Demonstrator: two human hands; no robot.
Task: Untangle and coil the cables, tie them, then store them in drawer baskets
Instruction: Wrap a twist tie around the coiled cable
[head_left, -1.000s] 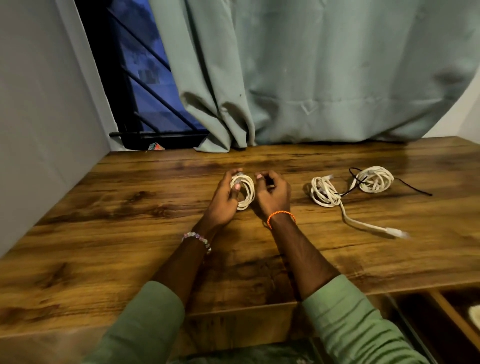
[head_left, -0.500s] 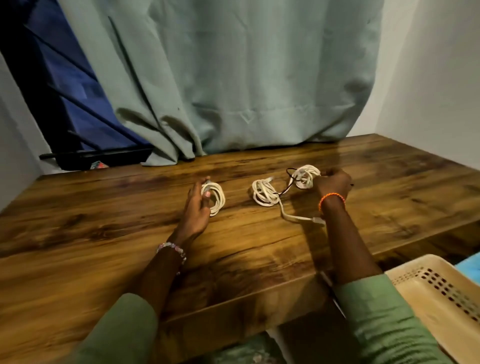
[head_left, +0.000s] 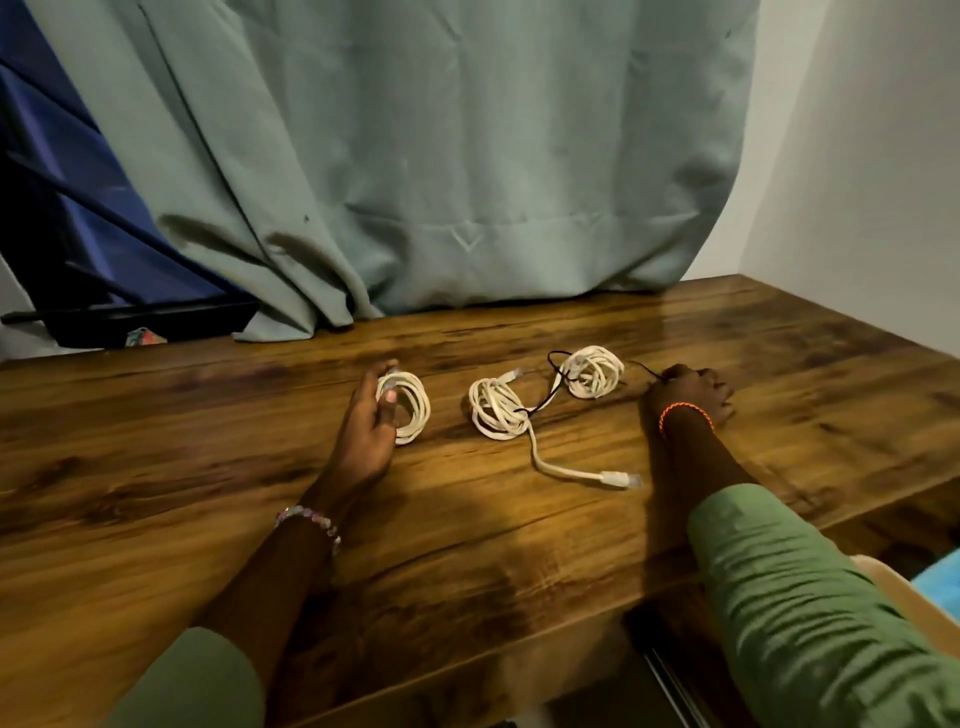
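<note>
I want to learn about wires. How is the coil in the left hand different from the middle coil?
The held coil is gripped upright by the left hand; the middle coil lies flat on the table. The held coil is neat; the middle coil trails a loose plug end. Both are white.

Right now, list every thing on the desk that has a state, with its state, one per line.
Left hand: gripping the left coil.
Left coil: wound, standing on edge on the desk.
Middle coil: loosely wound, one end trailing loose toward the front.
Right coil: wound, lying flat, black tie looped through it.
Right hand: pinching the tie's far end.
Curtain: drawn, hem on the desk.
</note>
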